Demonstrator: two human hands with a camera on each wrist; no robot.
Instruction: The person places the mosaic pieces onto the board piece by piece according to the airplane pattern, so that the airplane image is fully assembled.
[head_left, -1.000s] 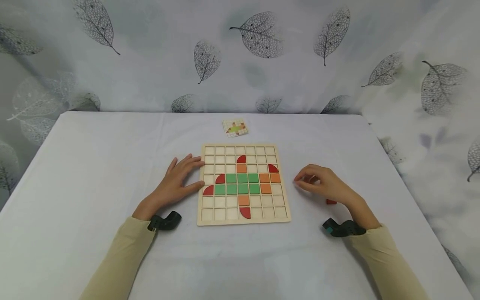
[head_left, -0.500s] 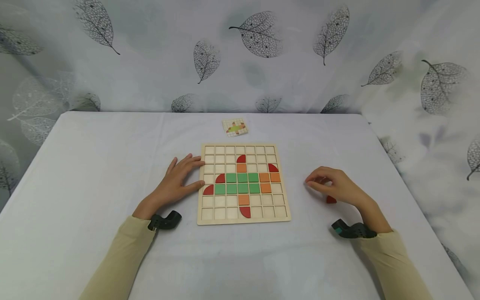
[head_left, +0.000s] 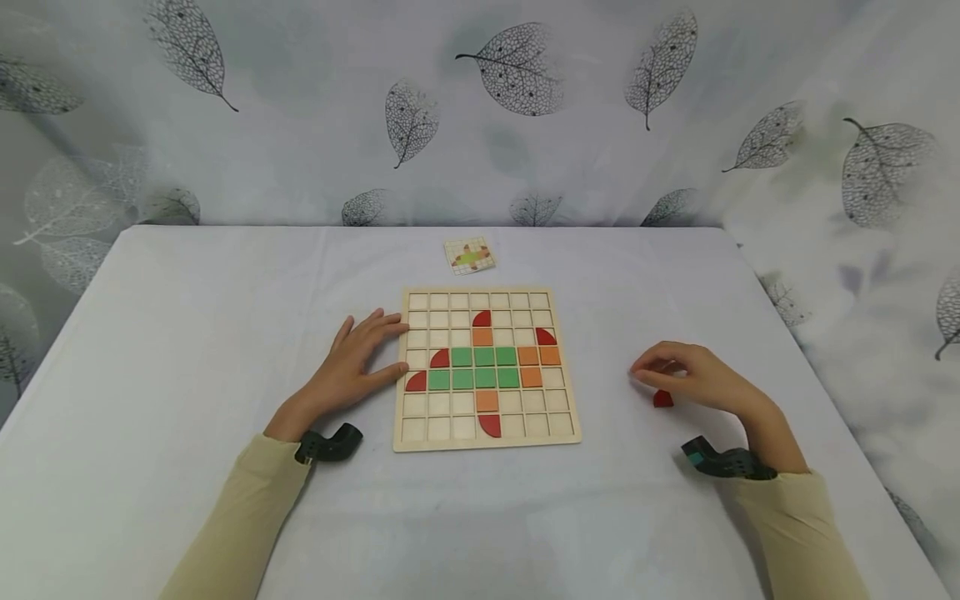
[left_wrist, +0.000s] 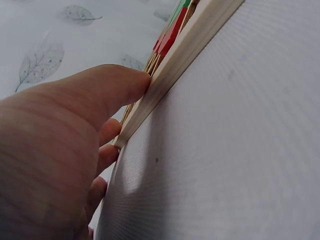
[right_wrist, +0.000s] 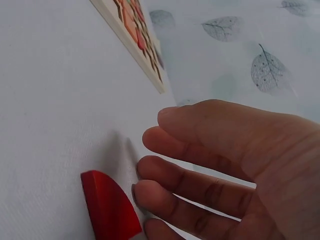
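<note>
A wooden grid board [head_left: 437, 406] lies mid-table, with green squares [head_left: 484, 357], orange squares [head_left: 531, 377] and red quarter-circle pieces [head_left: 490, 426] in its cells. My left hand [head_left: 347, 360] rests at the board's left edge. Its fingertips and thumb touch the rim, as the left wrist view also shows. Right of the board, my right hand [head_left: 697, 377] hovers low over the table, fingers loosely bent and holding nothing. Just below its fingers, a loose red quarter-circle piece [right_wrist: 111, 207] lies on the cloth, apart from the hand.
A small pattern card [head_left: 470, 255] lies behind the board, showing a coloured figure on a grid. White cloth [head_left: 600, 517] covers the table. A leaf-print curtain [head_left: 300, 125] hangs at the back and right. Each wrist wears a black camera [head_left: 330, 442].
My right hand has moved rightward, away from the board, to near the loose red quarter-circle piece, which has come more into sight. The left hand and the board have stayed put.
</note>
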